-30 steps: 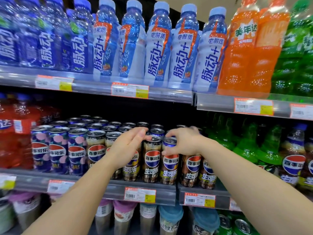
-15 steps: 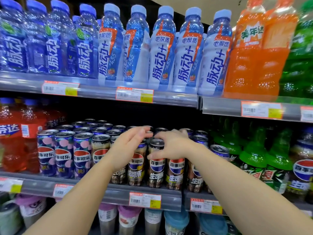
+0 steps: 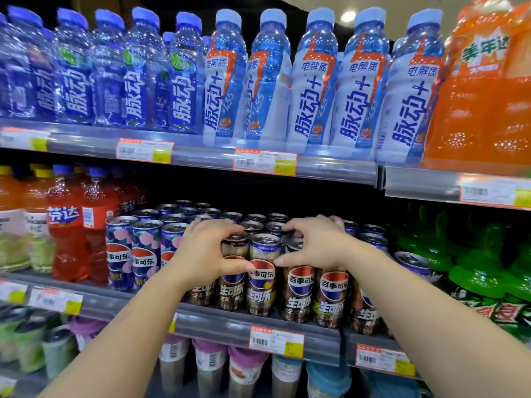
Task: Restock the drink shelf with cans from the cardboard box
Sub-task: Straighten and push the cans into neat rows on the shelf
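Note:
Dark brown Pepsi cans (image 3: pixel 263 282) stand in rows on the middle shelf (image 3: pixel 218 321). My left hand (image 3: pixel 205 251) curls over the front-row cans from the left, fingers on the tops, thumb on the front of a can. My right hand (image 3: pixel 314 245) mirrors it from the right, fingers over the can tops and thumb pressing a can (image 3: pixel 298 291). One front can shows between the two thumbs. Another can (image 3: pixel 411 261) leans at the right end of the rows. No cardboard box is in view.
Purple Pepsi cans (image 3: pixel 119 254) and red bottles (image 3: pixel 66 234) stand to the left, green bottles (image 3: pixel 474 271) to the right. Blue bottles (image 3: pixel 267 81) and orange bottles (image 3: pixel 482 96) fill the shelf above. Cups (image 3: pixel 244 366) sit on the shelf below.
My right hand has moved left toward my left hand. Both hands have closed in round the front cans, thumbs now almost meeting.

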